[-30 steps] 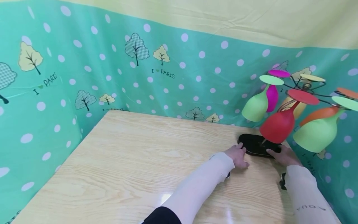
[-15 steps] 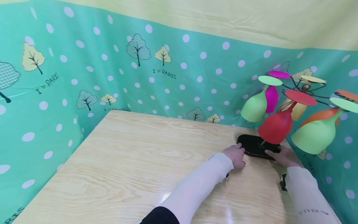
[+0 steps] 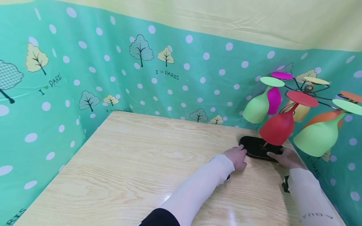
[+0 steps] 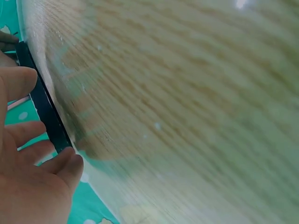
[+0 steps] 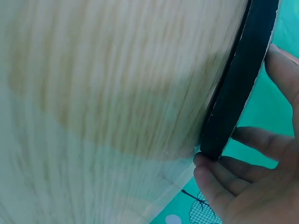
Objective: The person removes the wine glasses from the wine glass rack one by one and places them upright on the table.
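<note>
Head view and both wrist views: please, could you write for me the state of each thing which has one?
Black base: gripped near both ends; full contact with the table unclear.
Left hand: gripping the base's left end.
Right hand: gripping its right end.
Goblets: hanging upside down, feet upward.
Wire rack: bearing the goblets.
Curtain: hanging behind.

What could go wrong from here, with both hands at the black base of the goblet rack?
The red goblet hangs upside down, so a jolt to the black base from the left hand or right hand might make it slip off.
The black base sits near the table's corner; moving it rightward could perhaps press the rightmost green goblet against the patterned cloth.
</note>
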`<act>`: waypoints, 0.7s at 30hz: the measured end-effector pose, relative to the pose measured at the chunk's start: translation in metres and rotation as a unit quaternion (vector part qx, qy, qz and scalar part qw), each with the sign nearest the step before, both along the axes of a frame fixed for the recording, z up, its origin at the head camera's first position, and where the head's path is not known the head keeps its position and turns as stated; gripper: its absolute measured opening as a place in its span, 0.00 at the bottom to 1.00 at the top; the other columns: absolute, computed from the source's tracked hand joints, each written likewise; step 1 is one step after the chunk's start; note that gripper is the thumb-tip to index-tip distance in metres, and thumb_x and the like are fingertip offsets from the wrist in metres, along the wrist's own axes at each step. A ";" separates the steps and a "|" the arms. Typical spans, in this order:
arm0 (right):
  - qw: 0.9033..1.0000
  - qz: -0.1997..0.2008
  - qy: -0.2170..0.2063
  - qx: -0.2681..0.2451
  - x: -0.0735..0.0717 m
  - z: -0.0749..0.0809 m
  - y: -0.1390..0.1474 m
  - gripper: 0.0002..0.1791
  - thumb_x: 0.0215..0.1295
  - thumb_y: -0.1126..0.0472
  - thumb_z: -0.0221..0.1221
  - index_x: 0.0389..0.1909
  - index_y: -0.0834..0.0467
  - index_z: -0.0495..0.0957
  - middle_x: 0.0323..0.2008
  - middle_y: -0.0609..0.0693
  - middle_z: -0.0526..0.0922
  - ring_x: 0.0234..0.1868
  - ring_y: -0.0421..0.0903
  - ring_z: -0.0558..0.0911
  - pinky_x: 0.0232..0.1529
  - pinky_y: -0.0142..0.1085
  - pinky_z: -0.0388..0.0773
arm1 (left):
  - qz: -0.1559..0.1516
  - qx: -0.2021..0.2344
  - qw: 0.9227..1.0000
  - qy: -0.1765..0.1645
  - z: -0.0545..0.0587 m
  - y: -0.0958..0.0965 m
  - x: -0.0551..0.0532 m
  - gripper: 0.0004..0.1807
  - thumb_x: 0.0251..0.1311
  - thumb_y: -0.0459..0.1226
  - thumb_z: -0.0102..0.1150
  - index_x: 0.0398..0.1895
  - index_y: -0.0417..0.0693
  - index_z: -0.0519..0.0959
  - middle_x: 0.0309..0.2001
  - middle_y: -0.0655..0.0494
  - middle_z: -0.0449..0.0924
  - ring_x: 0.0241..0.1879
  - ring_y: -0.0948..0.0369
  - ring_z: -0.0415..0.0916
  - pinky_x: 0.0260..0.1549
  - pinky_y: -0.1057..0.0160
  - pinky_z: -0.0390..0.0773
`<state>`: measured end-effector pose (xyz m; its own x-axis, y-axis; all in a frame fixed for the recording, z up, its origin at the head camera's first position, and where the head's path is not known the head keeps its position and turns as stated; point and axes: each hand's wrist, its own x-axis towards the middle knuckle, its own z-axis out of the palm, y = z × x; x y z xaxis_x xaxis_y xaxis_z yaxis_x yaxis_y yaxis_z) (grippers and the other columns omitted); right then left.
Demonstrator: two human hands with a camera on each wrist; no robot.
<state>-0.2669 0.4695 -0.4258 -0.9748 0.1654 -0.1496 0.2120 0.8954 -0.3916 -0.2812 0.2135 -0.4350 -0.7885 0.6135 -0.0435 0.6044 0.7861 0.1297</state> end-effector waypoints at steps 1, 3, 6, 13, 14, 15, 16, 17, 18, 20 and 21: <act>1.000 0.000 0.004 -0.001 0.000 -0.001 0.000 0.59 0.59 0.31 0.54 0.61 0.85 0.52 0.59 0.83 0.57 0.58 0.78 0.60 0.53 0.65 0.66 | 0.000 0.000 1.000 -0.001 -0.001 0.000 -0.001 0.31 0.61 0.55 0.54 0.68 0.62 0.65 0.72 0.63 0.55 0.66 0.65 0.60 0.60 0.72 0.63; 1.000 -0.003 0.005 -0.005 -0.001 -0.001 -0.002 0.59 0.58 0.32 0.56 0.61 0.85 0.52 0.58 0.84 0.57 0.58 0.79 0.60 0.53 0.65 0.66 | -0.001 0.000 1.000 0.001 -0.004 0.000 -0.003 0.31 0.61 0.55 0.55 0.68 0.61 0.65 0.72 0.63 0.55 0.66 0.65 0.61 0.59 0.72 0.64; 1.000 -0.004 0.006 -0.002 0.000 -0.001 -0.004 0.59 0.58 0.32 0.56 0.60 0.85 0.53 0.58 0.83 0.58 0.57 0.78 0.61 0.52 0.65 0.67 | -0.010 0.003 1.000 0.002 -0.007 0.001 -0.006 0.29 0.63 0.52 0.54 0.67 0.60 0.66 0.69 0.62 0.58 0.63 0.66 0.63 0.58 0.73 0.64; 1.000 -0.004 -0.007 0.005 0.003 0.001 -0.012 0.59 0.58 0.31 0.55 0.60 0.85 0.54 0.57 0.82 0.59 0.56 0.77 0.63 0.51 0.64 0.68 | -0.037 0.014 0.999 0.031 -0.012 -0.003 -0.008 0.22 0.63 0.48 0.53 0.58 0.53 0.74 0.53 0.61 0.69 0.44 0.70 0.71 0.48 0.77 0.70; 1.000 -0.005 -0.008 0.006 0.003 0.001 -0.014 0.59 0.57 0.31 0.55 0.60 0.85 0.54 0.58 0.82 0.59 0.56 0.77 0.64 0.51 0.64 0.68 | -0.038 0.015 0.999 0.035 -0.012 -0.004 -0.008 0.22 0.63 0.48 0.53 0.58 0.52 0.74 0.51 0.60 0.69 0.42 0.70 0.71 0.47 0.77 0.71; 1.000 -0.007 -0.011 0.004 0.003 0.001 -0.015 0.59 0.57 0.31 0.55 0.60 0.85 0.54 0.58 0.82 0.59 0.56 0.77 0.64 0.51 0.64 0.68 | -0.038 0.016 0.998 0.038 -0.012 -0.006 -0.008 0.22 0.63 0.48 0.53 0.58 0.51 0.74 0.50 0.60 0.68 0.40 0.70 0.71 0.46 0.77 0.71; 1.000 -0.008 -0.012 0.003 0.003 0.002 -0.017 0.59 0.57 0.31 0.55 0.60 0.85 0.54 0.58 0.82 0.59 0.56 0.77 0.64 0.51 0.64 0.69 | -0.037 0.017 0.998 0.041 -0.012 -0.007 -0.007 0.22 0.63 0.48 0.53 0.58 0.50 0.73 0.50 0.59 0.68 0.40 0.70 0.71 0.45 0.77 0.71; 1.000 -0.010 -0.011 0.002 0.003 0.002 -0.018 0.59 0.57 0.31 0.55 0.60 0.85 0.55 0.58 0.82 0.60 0.55 0.76 0.64 0.51 0.64 0.69 | -0.036 0.017 0.998 0.044 -0.012 -0.008 -0.006 0.23 0.63 0.48 0.53 0.59 0.49 0.73 0.50 0.59 0.68 0.39 0.70 0.71 0.45 0.78 0.71; 1.000 -0.010 -0.010 0.001 0.003 0.002 -0.019 0.58 0.57 0.31 0.56 0.60 0.85 0.55 0.58 0.82 0.60 0.55 0.76 0.65 0.51 0.63 0.69 | -0.036 0.019 0.998 0.046 -0.012 -0.009 -0.005 0.24 0.63 0.48 0.54 0.59 0.49 0.72 0.50 0.58 0.67 0.39 0.70 0.71 0.46 0.78 0.71; 1.000 -0.009 -0.007 -0.003 0.004 0.003 -0.021 0.58 0.57 0.32 0.56 0.59 0.84 0.55 0.57 0.82 0.61 0.54 0.76 0.65 0.50 0.63 0.70 | -0.035 0.022 0.998 0.046 -0.011 -0.012 -0.004 0.25 0.63 0.48 0.54 0.60 0.48 0.71 0.52 0.57 0.67 0.41 0.70 0.71 0.47 0.78 0.70; 1.000 -0.008 -0.007 -0.005 0.004 0.003 -0.022 0.57 0.57 0.32 0.56 0.59 0.84 0.56 0.57 0.82 0.61 0.54 0.76 0.66 0.49 0.63 0.70 | -0.033 0.026 0.998 0.043 -0.011 -0.013 -0.003 0.25 0.63 0.48 0.54 0.60 0.48 0.70 0.52 0.57 0.67 0.41 0.70 0.71 0.47 0.78 0.70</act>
<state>-0.2629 0.4479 -0.4228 -0.9699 0.1799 -0.1641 0.2319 0.8879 -0.3974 -0.2841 0.2007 -0.4457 -0.7452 0.6645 0.0556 0.6659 0.7373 0.1137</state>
